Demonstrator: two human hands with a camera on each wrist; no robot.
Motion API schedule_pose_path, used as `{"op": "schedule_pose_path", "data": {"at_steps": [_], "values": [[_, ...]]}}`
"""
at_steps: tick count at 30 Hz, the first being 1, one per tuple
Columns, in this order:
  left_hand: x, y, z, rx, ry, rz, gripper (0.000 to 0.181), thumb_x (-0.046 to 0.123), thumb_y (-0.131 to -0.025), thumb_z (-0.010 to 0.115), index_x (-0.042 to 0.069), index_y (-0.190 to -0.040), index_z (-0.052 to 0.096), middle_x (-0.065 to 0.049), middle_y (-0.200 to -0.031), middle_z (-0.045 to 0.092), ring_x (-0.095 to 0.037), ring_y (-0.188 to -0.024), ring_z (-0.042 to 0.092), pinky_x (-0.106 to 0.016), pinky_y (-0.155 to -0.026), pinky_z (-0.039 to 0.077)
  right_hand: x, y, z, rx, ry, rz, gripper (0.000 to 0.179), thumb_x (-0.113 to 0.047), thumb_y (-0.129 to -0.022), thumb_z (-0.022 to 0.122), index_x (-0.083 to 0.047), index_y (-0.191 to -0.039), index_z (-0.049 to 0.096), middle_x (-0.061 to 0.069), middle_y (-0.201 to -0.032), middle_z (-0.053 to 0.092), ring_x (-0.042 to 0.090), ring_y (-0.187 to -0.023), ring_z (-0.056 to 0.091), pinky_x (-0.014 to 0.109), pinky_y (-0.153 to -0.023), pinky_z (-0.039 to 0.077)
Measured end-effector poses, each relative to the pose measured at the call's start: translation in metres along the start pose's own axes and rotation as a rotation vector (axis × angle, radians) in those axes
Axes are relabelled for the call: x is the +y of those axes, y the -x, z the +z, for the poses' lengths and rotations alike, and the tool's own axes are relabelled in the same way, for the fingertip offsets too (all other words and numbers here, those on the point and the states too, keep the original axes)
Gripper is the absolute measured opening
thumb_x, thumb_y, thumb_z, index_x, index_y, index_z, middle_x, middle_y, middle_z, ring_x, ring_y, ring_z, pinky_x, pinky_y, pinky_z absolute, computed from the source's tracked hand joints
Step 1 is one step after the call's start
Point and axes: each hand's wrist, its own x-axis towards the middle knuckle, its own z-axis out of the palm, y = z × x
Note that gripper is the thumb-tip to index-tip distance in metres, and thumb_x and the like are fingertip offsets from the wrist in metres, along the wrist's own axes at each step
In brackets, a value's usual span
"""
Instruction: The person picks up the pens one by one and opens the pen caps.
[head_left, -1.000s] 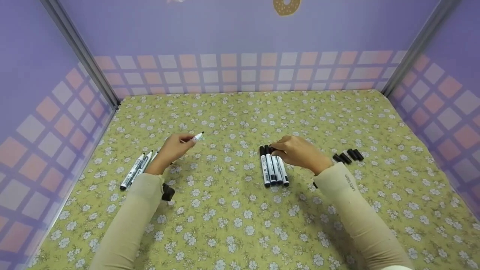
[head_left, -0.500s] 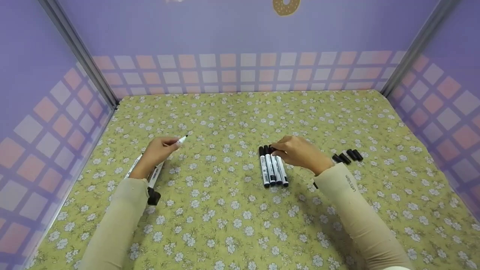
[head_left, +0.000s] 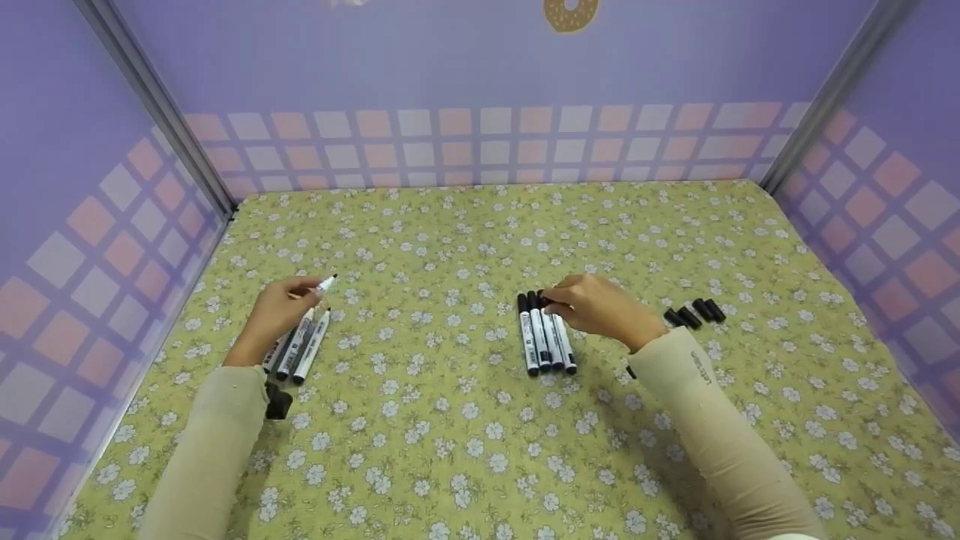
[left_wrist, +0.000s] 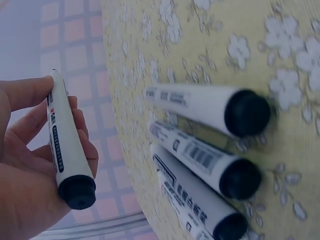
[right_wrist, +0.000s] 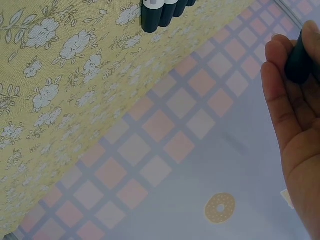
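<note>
My left hand (head_left: 274, 313) pinches an uncapped whiteboard marker (left_wrist: 67, 135), its dark tip pointing away from the hand. Just under it on the cloth lie several uncapped white markers (head_left: 312, 346), their black ends toward me. The left wrist view shows the held marker above and apart from them. Between the thumb and fingers of my right hand (head_left: 604, 309) is a black marker cap (right_wrist: 298, 62). That hand hovers by the upper ends of a row of capped markers (head_left: 529, 341), partly covering them.
Several loose black caps (head_left: 690, 316) lie right of my right hand. A yellow flowered cloth (head_left: 450, 450) covers the table. Purple walls with a checked band (head_left: 495, 146) enclose the back and both sides.
My left hand has moved left and slightly toward me with the marker, and is now over the uncapped markers. My right hand has stayed in place with the cap.
</note>
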Motion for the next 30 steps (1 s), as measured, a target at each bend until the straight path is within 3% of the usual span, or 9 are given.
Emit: {"op": "schedule_pose_path", "data": {"at_steps": [10, 20, 27, 30], "values": [[-0.015, 0.003, -0.014, 0.064, -0.045, -0.037, 0.048, 0.025, -0.100, 0.049, -0.002, -0.140, 0.047, -0.026, -0.126, 0.051, -0.035, -0.107, 0.052, -0.037, -0.079, 0.044, 0.002, 0.002, 0.000, -0.015, -0.033, 0.014, 0.023, -0.009, -0.092, 0.064, 0.002, -0.110, 0.071, 0.017, -0.094, 0.073, 0.020, -0.072, 0.070, 0.027, -0.064, 0.057], [-0.029, 0.011, -0.022, 0.064, 0.067, -0.098, 0.051, 0.027, -0.102, 0.045, -0.001, -0.145, 0.039, -0.029, -0.140, 0.038, -0.043, -0.124, 0.043, -0.054, -0.098, 0.040, 0.002, 0.004, -0.001, -0.025, -0.048, 0.026, 0.024, -0.011, -0.093, 0.064, 0.002, -0.112, 0.070, 0.017, -0.094, 0.073, 0.019, -0.073, 0.070, 0.026, -0.065, 0.057], [-0.041, 0.013, -0.028, 0.059, -0.036, -0.138, 0.051, 0.024, -0.102, 0.041, -0.003, -0.145, 0.037, -0.033, -0.143, 0.036, -0.047, -0.126, 0.042, -0.056, -0.098, 0.041, 0.002, 0.005, -0.002, -0.016, -0.044, 0.019, 0.022, -0.011, -0.092, 0.064, 0.002, -0.109, 0.071, 0.016, -0.091, 0.073, 0.019, -0.071, 0.070, 0.025, -0.064, 0.056], [-0.047, 0.014, -0.030, 0.051, -0.087, -0.152, 0.052, 0.022, -0.101, 0.040, -0.006, -0.144, 0.037, -0.035, -0.142, 0.037, -0.046, -0.122, 0.045, -0.051, -0.091, 0.045, 0.003, 0.005, -0.002, -0.016, -0.046, 0.014, 0.020, -0.010, -0.092, 0.065, 0.001, -0.107, 0.072, 0.015, -0.090, 0.073, 0.019, -0.072, 0.069, 0.025, -0.064, 0.056]]}}
